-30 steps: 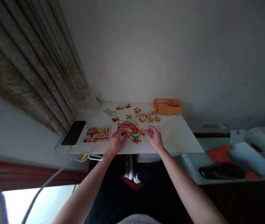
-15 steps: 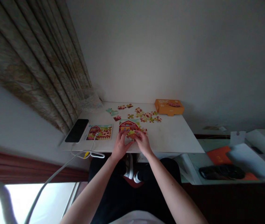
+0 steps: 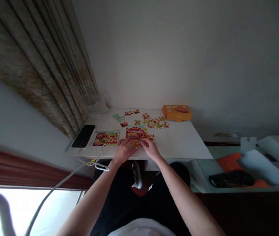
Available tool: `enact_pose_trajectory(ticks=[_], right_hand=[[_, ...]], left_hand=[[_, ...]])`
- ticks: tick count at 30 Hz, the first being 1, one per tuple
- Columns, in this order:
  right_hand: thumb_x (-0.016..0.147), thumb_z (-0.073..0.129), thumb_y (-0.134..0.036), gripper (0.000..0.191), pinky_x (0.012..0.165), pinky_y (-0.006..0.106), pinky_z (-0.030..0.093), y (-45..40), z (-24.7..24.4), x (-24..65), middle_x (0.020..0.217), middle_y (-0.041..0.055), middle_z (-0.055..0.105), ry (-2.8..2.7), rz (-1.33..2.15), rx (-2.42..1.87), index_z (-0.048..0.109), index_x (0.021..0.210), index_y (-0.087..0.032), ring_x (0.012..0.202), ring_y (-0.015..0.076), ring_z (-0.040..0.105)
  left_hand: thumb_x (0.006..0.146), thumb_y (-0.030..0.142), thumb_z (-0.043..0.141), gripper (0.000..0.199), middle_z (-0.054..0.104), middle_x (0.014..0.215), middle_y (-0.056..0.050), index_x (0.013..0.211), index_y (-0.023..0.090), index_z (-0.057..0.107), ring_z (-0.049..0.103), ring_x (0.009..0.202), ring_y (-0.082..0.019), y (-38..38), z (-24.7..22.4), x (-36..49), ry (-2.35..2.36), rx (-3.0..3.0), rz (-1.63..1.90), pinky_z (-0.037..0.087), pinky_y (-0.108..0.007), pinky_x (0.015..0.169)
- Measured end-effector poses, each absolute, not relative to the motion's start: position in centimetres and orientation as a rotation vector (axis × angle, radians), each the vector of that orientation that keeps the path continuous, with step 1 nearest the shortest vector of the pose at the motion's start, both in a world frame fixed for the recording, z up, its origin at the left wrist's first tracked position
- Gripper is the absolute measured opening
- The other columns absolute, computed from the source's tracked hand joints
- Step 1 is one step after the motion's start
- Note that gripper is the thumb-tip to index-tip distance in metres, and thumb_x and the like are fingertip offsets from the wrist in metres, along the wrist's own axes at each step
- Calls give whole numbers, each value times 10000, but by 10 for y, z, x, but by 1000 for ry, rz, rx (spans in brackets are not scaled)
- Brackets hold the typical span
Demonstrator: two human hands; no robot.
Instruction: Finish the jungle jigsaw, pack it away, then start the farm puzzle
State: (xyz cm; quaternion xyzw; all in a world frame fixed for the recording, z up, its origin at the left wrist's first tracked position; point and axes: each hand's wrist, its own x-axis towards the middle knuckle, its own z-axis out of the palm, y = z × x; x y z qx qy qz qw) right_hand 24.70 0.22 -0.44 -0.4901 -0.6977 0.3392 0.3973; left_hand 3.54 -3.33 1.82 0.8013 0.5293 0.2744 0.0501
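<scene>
Resting with spread fingers on the lower edge of a partly built red-barn cardboard jigsaw puzzle (image 3: 135,132), the left hand (image 3: 124,150) lies open; the right hand (image 3: 150,148) curls at its corner, its hold unclear. Loose multicoloured puzzle pieces (image 3: 156,123) lie beyond on a white table (image 3: 178,144).

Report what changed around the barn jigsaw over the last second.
The left hand and right hand, apart earlier, have moved together onto the lower edge of the barn jigsaw, around a yellow piece. The loose pieces, orange box and phone stayed put.
</scene>
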Motion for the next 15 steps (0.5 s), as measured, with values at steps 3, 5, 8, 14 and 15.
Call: enact_pose_trajectory(ticks=[3, 5, 8, 14, 15], right_hand=[[982, 578, -310, 267, 1046, 488, 498, 12, 2, 266, 1217, 128, 731, -1977, 478, -1304, 734, 1186, -236, 1194, 299, 635], [978, 610, -341, 296, 1106, 539, 435, 18, 3, 278, 1328, 139, 685, -2124, 333, -1317, 716, 1236, -241, 1294, 324, 572], [988, 613, -390, 389, 1175, 617, 327, 22, -1, 288, 1476, 127, 603, -2273, 284, -1319, 652, 1355, -266, 1399, 334, 494], [995, 597, -417, 424, 1199, 642, 273, 20, -10, 287, 1467, 116, 616, -2295, 309, -1337, 627, 1402, -301, 1400, 325, 498], [991, 604, -416, 426, 1200, 639, 275, 20, -10, 287, 1461, 118, 621, -2289, 314, -1336, 631, 1400, -302, 1396, 325, 503]], left_hand=[[896, 374, 774, 442, 722, 1263, -103, 1309, 265, 662, 670, 1184, -296, -31, 11, 31, 1773, 2382, 863, 482, -463, 1084], [895, 383, 772, 419, 732, 1221, -106, 1280, 255, 667, 678, 1164, -299, -29, 6, 30, 1846, 2348, 873, 482, -461, 1084], [901, 407, 760, 427, 731, 1223, -115, 1281, 246, 651, 680, 1154, -303, -27, 3, 30, 1914, 2307, 881, 486, -457, 1080], [902, 418, 759, 457, 736, 1229, -113, 1310, 255, 634, 675, 1178, -299, -27, 4, 32, 1886, 2295, 827, 486, -457, 1084], [901, 416, 762, 461, 737, 1231, -110, 1315, 258, 633, 676, 1177, -295, -27, 4, 32, 1873, 2291, 825, 489, -454, 1081]])
